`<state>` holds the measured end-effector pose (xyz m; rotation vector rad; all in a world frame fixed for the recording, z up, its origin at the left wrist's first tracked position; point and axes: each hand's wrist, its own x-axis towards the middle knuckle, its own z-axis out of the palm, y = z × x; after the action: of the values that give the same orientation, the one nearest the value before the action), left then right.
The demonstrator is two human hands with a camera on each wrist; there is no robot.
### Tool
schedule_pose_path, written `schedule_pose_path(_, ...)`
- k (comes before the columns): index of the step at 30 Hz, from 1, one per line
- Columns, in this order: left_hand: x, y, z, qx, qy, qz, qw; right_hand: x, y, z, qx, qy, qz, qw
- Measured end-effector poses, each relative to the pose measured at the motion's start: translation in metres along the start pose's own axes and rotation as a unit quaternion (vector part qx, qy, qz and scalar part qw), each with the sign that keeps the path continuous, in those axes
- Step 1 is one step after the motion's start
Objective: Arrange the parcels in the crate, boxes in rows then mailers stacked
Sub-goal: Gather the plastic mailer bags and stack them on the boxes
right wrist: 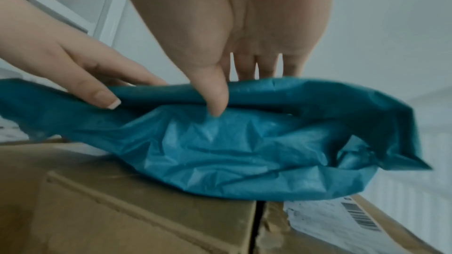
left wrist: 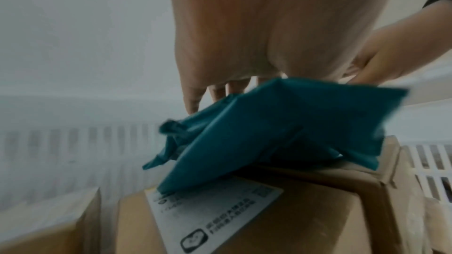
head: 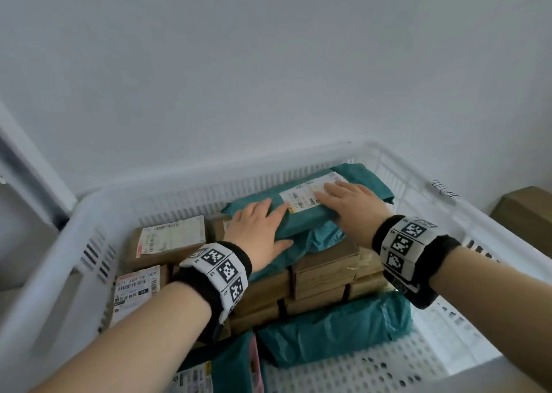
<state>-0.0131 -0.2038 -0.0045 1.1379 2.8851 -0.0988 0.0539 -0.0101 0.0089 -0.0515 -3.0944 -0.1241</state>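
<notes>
A teal mailer (head: 310,225) with a white label lies on top of the brown boxes (head: 325,261) at the back of the white crate (head: 209,173). My left hand (head: 258,223) rests flat on its left end, fingers straight. My right hand (head: 348,199) lies flat on the label at its right end. In the left wrist view the fingers (left wrist: 193,101) reach over the crumpled mailer (left wrist: 281,128). In the right wrist view my thumb (right wrist: 216,101) touches the side of the mailer (right wrist: 232,152) and the other fingers lie over its top.
Labelled boxes (head: 170,240) stand in rows at the crate's left. A second teal mailer (head: 334,330) lies in front of the boxes, and another labelled one (head: 230,368) at the near edge. The crate's perforated floor (head: 403,365) shows at front right. A brown box (head: 528,213) sits outside.
</notes>
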Motion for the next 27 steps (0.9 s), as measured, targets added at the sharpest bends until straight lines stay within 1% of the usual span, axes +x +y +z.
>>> schedule_pose_path(2, -0.004, 0.006, -0.006, -0.011, 0.050, 0.012, 0.999, -0.005, -0.004, -0.008, 0.020, -0.038, 0.003, 0.999)
schedule_pose_path(3, -0.006, 0.011, -0.010, -0.028, 0.095, 0.034, 0.994, -0.008, -0.007, -0.014, 0.039, -0.034, 0.000, 0.999)
schedule_pose_path(5, -0.012, 0.022, -0.013, -0.050, 0.189, 0.120, 0.973, -0.016, -0.014, -0.025, 0.086, 0.023, -0.013, 0.996)
schedule_pose_path(6, -0.017, 0.027, -0.013, -0.063, 0.219, 0.161, 0.960, -0.020, -0.019, -0.031, 0.102, 0.042, -0.014, 0.994)
schedule_pose_path(7, -0.020, 0.034, -0.009, -0.090, 0.204, 0.189, 0.956, -0.025, -0.022, -0.031, 0.107, 0.029, -0.008, 0.994)
schedule_pose_path(8, -0.021, 0.039, -0.003, -0.123, 0.154, 0.193, 0.961, -0.028, -0.024, -0.030, 0.089, -0.008, -0.009, 0.996)
schedule_pose_path(10, -0.021, 0.046, 0.013, -0.143, 0.040, 0.186, 0.971, -0.032, -0.027, -0.022, 0.044, -0.104, -0.025, 0.993)
schedule_pose_path(12, -0.018, 0.053, 0.033, -0.116, -0.047, 0.203, 0.971, -0.033, -0.023, -0.012, 0.037, -0.177, -0.027, 0.983)
schedule_pose_path(13, -0.017, 0.057, 0.044, -0.090, -0.110, 0.205, 0.968, -0.031, -0.020, -0.007, 0.038, -0.211, -0.023, 0.977)
schedule_pose_path(15, -0.016, 0.067, 0.069, -0.036, -0.237, 0.179, 0.954, -0.024, -0.013, 0.005, 0.055, -0.292, -0.007, 0.955)
schedule_pose_path(16, -0.015, 0.070, 0.082, -0.019, -0.279, 0.157, 0.947, -0.020, -0.010, 0.011, 0.074, -0.339, 0.006, 0.938)
schedule_pose_path(17, -0.014, 0.073, 0.094, -0.010, -0.301, 0.134, 0.944, -0.017, -0.008, 0.016, 0.098, -0.380, 0.022, 0.920)
schedule_pose_path(18, -0.014, 0.075, 0.106, -0.004, -0.313, 0.112, 0.943, -0.016, -0.006, 0.021, 0.127, -0.406, 0.035, 0.905)
schedule_pose_path(19, -0.012, 0.076, 0.115, -0.002, -0.322, 0.091, 0.942, -0.014, -0.003, 0.024, 0.151, -0.414, 0.039, 0.897)
schedule_pose_path(22, -0.014, 0.086, 0.137, 0.002, -0.340, 0.043, 0.939, -0.015, 0.001, 0.032, 0.154, -0.391, 0.024, 0.907)
schedule_pose_path(25, -0.015, 0.092, 0.148, 0.005, -0.331, 0.034, 0.943, -0.013, 0.000, 0.035, 0.117, -0.395, 0.006, 0.911)
schedule_pose_path(27, -0.016, 0.096, 0.152, -0.006, -0.359, 0.036, 0.933, -0.012, -0.001, 0.036, 0.115, -0.398, -0.001, 0.910)
